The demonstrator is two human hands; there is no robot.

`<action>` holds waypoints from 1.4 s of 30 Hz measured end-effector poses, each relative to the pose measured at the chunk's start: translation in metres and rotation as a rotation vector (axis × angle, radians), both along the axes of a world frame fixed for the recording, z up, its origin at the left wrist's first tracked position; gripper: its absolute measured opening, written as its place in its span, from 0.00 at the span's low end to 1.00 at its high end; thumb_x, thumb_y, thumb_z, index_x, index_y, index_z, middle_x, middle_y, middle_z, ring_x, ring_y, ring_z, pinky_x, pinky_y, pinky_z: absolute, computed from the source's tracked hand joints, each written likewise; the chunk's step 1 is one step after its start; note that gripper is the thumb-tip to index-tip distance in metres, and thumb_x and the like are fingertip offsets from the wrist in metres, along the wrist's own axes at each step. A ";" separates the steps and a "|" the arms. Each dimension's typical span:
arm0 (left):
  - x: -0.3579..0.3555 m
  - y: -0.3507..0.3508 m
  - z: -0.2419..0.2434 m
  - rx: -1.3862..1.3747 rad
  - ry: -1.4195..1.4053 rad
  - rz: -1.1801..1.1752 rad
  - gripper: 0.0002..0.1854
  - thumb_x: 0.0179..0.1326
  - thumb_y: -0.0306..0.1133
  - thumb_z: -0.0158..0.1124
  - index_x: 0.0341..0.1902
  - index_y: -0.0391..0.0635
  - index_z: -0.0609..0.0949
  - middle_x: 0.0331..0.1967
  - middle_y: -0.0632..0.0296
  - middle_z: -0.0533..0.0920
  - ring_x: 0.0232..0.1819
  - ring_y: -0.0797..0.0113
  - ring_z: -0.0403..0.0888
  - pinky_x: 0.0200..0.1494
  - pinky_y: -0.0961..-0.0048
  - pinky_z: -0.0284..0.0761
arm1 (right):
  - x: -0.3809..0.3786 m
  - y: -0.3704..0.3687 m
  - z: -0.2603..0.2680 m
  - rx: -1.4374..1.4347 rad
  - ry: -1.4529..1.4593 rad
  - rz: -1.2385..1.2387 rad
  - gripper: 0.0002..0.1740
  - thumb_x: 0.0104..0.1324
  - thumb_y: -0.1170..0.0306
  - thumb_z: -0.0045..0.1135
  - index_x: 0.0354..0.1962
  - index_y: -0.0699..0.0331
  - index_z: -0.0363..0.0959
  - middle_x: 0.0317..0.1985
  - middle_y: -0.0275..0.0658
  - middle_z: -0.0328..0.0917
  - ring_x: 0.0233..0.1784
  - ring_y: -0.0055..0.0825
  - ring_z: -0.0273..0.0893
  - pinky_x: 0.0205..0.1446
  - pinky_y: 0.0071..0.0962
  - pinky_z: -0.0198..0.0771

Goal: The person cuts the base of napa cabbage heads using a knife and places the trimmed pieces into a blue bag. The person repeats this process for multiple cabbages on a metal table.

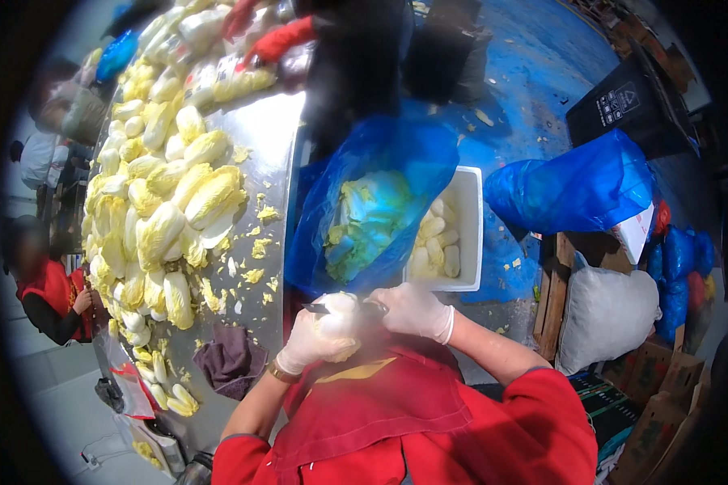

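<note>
My left hand [315, 344], in a whitish glove, grips a trimmed napa cabbage [337, 321] with its white base up, close to my red apron. A knife [316, 308] is in my gloved right hand [414, 311]; its dark blade shows on the left side of the cabbage, at the base. Whether the edge is cutting in cannot be made out. Beyond my hands a blue plastic bag [306, 254] gapes, holding loose green outer leaves [370, 218]. Beside it, a white foam box [474, 242] contains several pale cabbage pieces [437, 242].
On my left, a metal table [273, 151] bears heaped napa cabbages [158, 224], leaf scraps and a dark cloth [230, 361]. Red-sleeved arms [285, 39] of a co-worker handle bagged cabbages at the far end. Right of the box stand a filled blue bag [570, 182] and a white sack [610, 315].
</note>
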State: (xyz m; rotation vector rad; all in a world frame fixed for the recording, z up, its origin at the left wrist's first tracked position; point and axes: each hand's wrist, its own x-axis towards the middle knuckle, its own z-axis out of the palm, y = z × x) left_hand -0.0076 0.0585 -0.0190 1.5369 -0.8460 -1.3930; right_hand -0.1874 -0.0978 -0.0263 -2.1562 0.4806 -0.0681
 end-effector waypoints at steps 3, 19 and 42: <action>-0.001 0.004 0.007 0.059 0.179 0.012 0.44 0.38 0.47 0.81 0.60 0.38 0.75 0.52 0.60 0.79 0.52 0.70 0.77 0.59 0.67 0.72 | -0.002 0.004 -0.006 0.019 0.030 0.000 0.13 0.66 0.61 0.51 0.32 0.60 0.79 0.24 0.52 0.80 0.29 0.52 0.81 0.34 0.47 0.77; 0.031 -0.026 0.037 -0.055 -0.474 0.069 0.41 0.34 0.37 0.83 0.58 0.44 0.77 0.48 0.60 0.82 0.49 0.68 0.81 0.57 0.70 0.76 | -0.018 -0.119 -0.013 -0.278 -0.168 -0.679 0.22 0.58 0.57 0.68 0.41 0.66 0.79 0.29 0.47 0.81 0.32 0.47 0.81 0.34 0.36 0.74; 0.064 -0.026 -0.048 -0.087 -0.445 0.158 0.23 0.50 0.42 0.74 0.45 0.39 0.81 0.38 0.53 0.84 0.40 0.59 0.83 0.47 0.67 0.78 | -0.053 -0.040 -0.111 -0.564 0.004 -0.330 0.02 0.57 0.72 0.54 0.27 0.59 0.71 0.28 0.47 0.73 0.29 0.48 0.76 0.26 0.44 0.66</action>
